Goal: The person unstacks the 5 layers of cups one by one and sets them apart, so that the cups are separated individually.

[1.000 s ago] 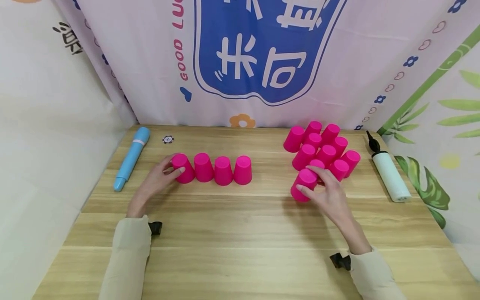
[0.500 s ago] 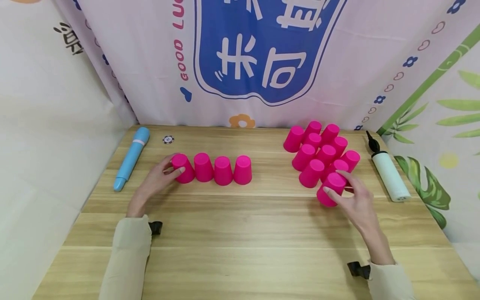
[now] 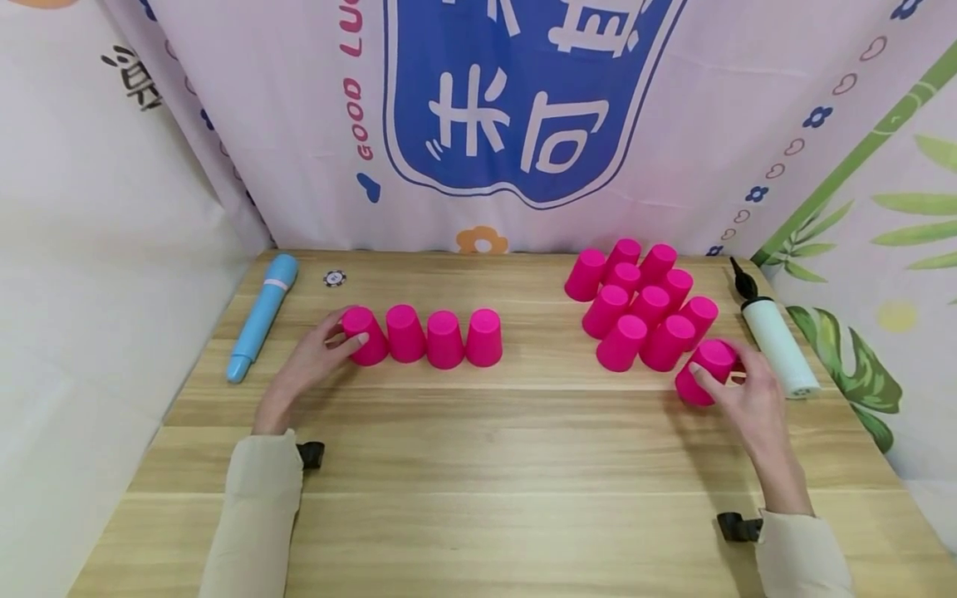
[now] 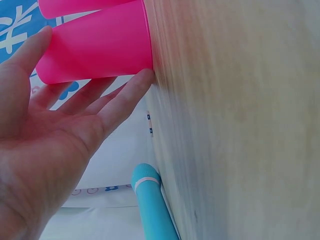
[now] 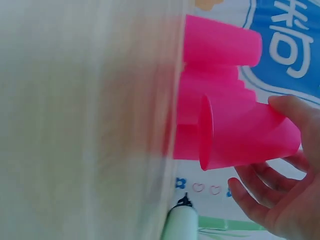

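Note:
Four-sided grips aside, upside-down pink plastic cups stand in a short row at the left. My left hand holds the leftmost cup of that row, thumb on its near side and fingers behind it; the left wrist view shows its rim at the tabletop. At the right, my right hand grips another upside-down pink cup between thumb and fingers. A gap shows between this cup's rim and the table in the right wrist view. Just behind it stands a cluster of several pink cups.
A blue tube-shaped pump lies at the left, near a small round poker chip. On the far right lies a pale green hand pump with a black nozzle. A printed cloth hangs behind the wooden table.
My right hand has carried its cup rightward, past the front of the cluster, leaving the front cups more visible. My left hand and its row of cups have stayed in place.

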### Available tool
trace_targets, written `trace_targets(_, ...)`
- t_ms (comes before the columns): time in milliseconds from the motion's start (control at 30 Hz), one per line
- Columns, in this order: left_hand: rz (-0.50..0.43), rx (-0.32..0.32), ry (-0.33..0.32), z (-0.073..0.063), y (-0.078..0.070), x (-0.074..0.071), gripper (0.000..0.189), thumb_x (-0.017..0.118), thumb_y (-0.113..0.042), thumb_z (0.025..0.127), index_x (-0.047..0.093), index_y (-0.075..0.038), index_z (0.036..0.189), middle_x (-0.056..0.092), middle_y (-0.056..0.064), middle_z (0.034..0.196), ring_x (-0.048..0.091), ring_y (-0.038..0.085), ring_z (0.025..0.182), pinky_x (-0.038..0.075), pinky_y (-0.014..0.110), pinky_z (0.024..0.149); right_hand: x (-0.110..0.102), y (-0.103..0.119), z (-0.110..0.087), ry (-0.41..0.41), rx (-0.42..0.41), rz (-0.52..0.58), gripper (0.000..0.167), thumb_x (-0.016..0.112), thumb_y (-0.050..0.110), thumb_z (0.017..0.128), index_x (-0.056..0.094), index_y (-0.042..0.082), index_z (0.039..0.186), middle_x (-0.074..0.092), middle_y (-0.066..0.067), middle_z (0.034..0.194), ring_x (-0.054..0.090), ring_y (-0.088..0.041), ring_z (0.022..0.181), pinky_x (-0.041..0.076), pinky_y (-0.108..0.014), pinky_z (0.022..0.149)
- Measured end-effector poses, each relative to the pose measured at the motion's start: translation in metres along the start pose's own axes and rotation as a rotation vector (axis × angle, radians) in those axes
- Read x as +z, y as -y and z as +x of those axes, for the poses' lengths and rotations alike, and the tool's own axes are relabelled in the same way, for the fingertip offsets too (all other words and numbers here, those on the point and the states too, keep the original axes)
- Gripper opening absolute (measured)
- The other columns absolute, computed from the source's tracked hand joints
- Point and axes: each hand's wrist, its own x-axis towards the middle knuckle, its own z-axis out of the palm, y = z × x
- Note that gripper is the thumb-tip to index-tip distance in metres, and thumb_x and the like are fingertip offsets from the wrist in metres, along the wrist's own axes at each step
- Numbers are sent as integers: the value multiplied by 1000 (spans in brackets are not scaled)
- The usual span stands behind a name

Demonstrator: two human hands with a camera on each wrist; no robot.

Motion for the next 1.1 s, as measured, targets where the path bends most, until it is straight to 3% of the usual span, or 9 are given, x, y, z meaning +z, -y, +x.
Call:
trace_targets(400,16,5,1,-1,-3,1,68,58,-41,96,31,-10,150,43,20,143,40,42,131,38,56,105,-1,-20,15,67,41,-44,56,73,24,86,50,-6,127,58,-25,111,55,-37,97,39,-20,69)
trace_targets(667,13,3,5,1,-4,1,68,58,-40,96,30,-10,150,43,20,142,40,43,131,39,56,103,-1,-25,14,111,69,-41,60,73,25,87,46,-8,130,55,-27,114,54,-40,98,38,-11,66)
trace_targets(733,9,0,5,1,-5,1,68,58,-40,96,30,-10,150,42,20,142,40,43,131,39,56,103,-1,-25,14,127,74,-35,63,73,24,87,43,-8,133,53,-29,117,54,-41,100,44,-17,70)
trace_targets(800,11,-2,5,0,-5,1,69,58,-40,95,30,-10,150,42,20,143,40,43,131,40,56,103,-4,-22,13,140,92,-29,68,71,26,88,39,-8,137,51,-31,121,53,-44,104,50,-30,76)
trace_targets(900,14,-2,7,0,-4,1,69,58,-41,95,29,-11,151,41,20,144,39,43,131,39,56,103,-13,-9,10,78,89,-39,69,68,26,90,36,-8,141,47,-32,127,50,-48,110,46,-54,85)
trace_targets(967,16,-3,9,-1,-4,1,69,58,-42,95,29,-12,151,41,20,144,39,43,131,39,56,103,-19,8,9,-22,40,-36,62,68,22,91,40,-6,139,48,-30,128,50,-47,112,43,-58,88)
trace_targets(1033,9,-7,10,-1,-4,0,69,57,-42,95,29,-12,151,41,20,145,38,43,132,39,57,103,-18,29,10,-136,-68,-16,52,69,14,89,48,-4,134,52,-27,124,52,-43,110,46,-44,94)
trace_targets(1100,3,-9,4,-2,-3,-2,69,57,-42,96,29,-12,151,41,20,144,38,44,132,39,57,103,-8,53,13,-205,-220,47,45,72,3,85,56,-4,126,57,-23,117,57,-38,102,46,-25,88)
